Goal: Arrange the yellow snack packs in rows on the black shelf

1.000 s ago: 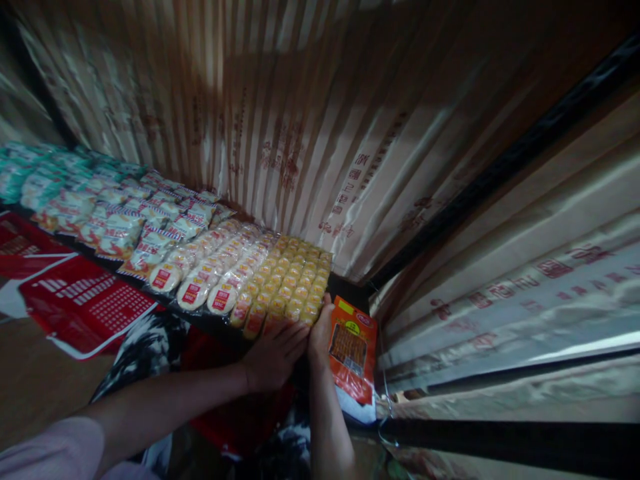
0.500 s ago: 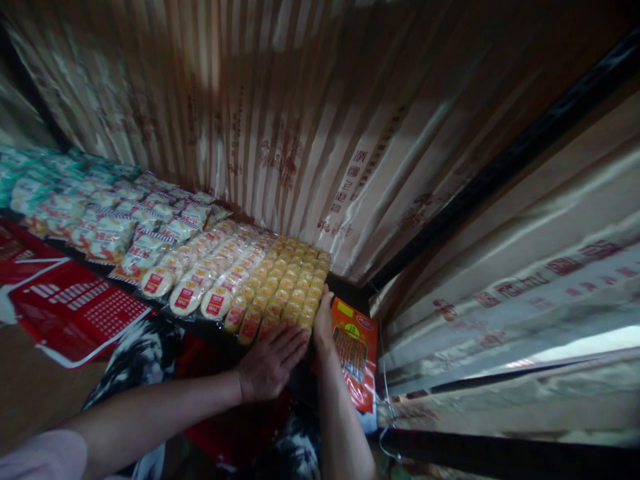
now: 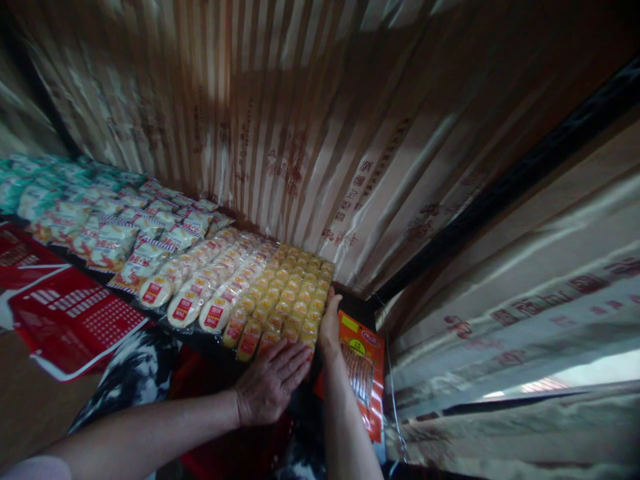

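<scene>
Dark shelf [image 3: 357,303], mid-frame | your left grip [image 3: 273,380] flat, right grip [image 3: 330,327] unclenched, both against yellow packs [image 3: 290,293] | likely light, slippery, crushable; hold edges

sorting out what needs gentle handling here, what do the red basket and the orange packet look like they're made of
The red basket: probably moulded plastic, smooth; the even colour and regular cut-out slots suggest it.
The orange packet: likely thin plastic film, glossy; bright highlights and slight creases show near its lower end, though a foil layer can't be ruled out.
</scene>
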`<state>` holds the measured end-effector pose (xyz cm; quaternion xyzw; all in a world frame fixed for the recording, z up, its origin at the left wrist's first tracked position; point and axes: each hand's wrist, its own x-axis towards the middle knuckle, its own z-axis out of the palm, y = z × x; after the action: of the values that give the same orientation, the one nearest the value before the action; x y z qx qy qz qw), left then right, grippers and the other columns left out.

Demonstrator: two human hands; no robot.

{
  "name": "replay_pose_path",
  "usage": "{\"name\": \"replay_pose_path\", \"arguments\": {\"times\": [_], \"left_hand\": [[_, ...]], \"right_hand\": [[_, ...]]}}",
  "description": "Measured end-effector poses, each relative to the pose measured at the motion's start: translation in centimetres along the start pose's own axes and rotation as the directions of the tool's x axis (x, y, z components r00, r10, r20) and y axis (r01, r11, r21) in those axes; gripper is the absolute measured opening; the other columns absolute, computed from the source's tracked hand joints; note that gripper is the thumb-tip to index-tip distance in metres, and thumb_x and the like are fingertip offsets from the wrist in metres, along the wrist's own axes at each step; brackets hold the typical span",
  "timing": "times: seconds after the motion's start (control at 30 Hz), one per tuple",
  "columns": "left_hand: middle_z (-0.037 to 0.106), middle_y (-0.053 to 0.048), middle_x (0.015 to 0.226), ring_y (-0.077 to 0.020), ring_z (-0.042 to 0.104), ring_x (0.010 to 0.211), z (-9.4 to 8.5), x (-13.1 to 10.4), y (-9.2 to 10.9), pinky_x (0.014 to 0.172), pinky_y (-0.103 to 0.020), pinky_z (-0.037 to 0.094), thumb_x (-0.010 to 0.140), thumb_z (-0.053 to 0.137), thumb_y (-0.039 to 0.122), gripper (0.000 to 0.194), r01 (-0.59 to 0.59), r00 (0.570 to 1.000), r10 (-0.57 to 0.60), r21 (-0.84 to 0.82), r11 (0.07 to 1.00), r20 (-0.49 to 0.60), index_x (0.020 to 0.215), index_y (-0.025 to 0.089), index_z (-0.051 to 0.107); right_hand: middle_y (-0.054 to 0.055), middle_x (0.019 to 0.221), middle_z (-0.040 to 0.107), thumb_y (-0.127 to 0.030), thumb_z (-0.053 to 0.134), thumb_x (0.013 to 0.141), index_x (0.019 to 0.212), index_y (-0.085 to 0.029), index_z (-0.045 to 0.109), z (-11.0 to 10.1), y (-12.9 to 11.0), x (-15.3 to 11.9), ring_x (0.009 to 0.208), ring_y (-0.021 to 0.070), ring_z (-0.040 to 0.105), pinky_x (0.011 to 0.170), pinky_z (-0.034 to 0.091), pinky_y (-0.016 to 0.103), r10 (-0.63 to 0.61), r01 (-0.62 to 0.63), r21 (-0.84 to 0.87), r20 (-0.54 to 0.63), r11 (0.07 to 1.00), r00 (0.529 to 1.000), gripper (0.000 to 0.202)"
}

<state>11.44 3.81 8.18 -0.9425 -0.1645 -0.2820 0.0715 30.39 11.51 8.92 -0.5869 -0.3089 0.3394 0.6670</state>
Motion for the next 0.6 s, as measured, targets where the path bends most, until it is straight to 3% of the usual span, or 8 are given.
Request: {"name": "replay_pose_path", "arguments": {"times": [0.2, 0.33, 0.47, 0.6], "left_hand": [[0.029, -0.006, 0.154, -0.0228, 0.018, 0.144, -0.1, 0.0, 0.2, 0.117, -0.046, 0.019, 0.083, 0.042, 0.014, 0.058, 0.011, 1.000, -0.011, 0.022, 1.000, 0.022, 0.141, 0.012, 0.040], [0.029, -0.006, 0.154, -0.0234, 0.018, 0.144, -0.1, 0.1, 0.1, 0.117, -0.046, 0.019, 0.086, 0.042, 0.016, 0.055, 0.005, 1.000, -0.006, 0.022, 1.000, 0.024, 0.140, 0.011, 0.040], [0.030, -0.007, 0.153, -0.0232, 0.018, 0.144, -0.3, 0.2, 0.1, 0.117, -0.045, 0.019, 0.086, 0.042, 0.016, 0.054, 0.004, 1.000, -0.004, 0.018, 1.000, 0.031, 0.140, 0.011, 0.041], [0.029, -0.007, 0.154, -0.0235, 0.018, 0.144, -0.3, 0.2, 0.1, 0.117, -0.045, 0.021, 0.087, 0.042, 0.017, 0.054, 0.014, 0.998, -0.014, -0.003, 1.000, 0.057, 0.141, 0.011, 0.040]], "right_hand": [[0.002, 0.151, 0.034, -0.069, 0.021, 0.087, 0.144, -0.022, 0.037, -0.6, -0.8, 2.2, 0.141, 0.0143, 0.026, 0.117, 0.016, 0.033, 0.036, -0.032, 0.059, -0.074, 0.998, 0.997, 0.076], [0.002, 0.147, 0.041, -0.070, 0.026, 0.085, 0.141, -0.021, 0.042, -0.4, -0.9, 3.3, 0.139, 0.0162, 0.031, 0.117, 0.017, 0.033, 0.069, -0.064, 0.073, -0.069, 0.995, 0.995, 0.076], [0.005, 0.131, 0.059, -0.071, 0.029, 0.084, 0.136, -0.019, 0.051, -0.1, -0.6, 3.4, 0.131, 0.0191, 0.045, 0.111, 0.032, 0.031, 0.111, -0.112, 0.075, 0.012, 0.991, 0.994, 0.077], [0.003, 0.135, 0.055, -0.070, 0.027, 0.086, 0.139, -0.021, 0.046, -0.5, -0.3, 4.0, 0.131, 0.0175, 0.045, 0.110, 0.033, 0.031, 0.106, -0.106, 0.092, 0.011, 0.990, 0.994, 0.075]]}}
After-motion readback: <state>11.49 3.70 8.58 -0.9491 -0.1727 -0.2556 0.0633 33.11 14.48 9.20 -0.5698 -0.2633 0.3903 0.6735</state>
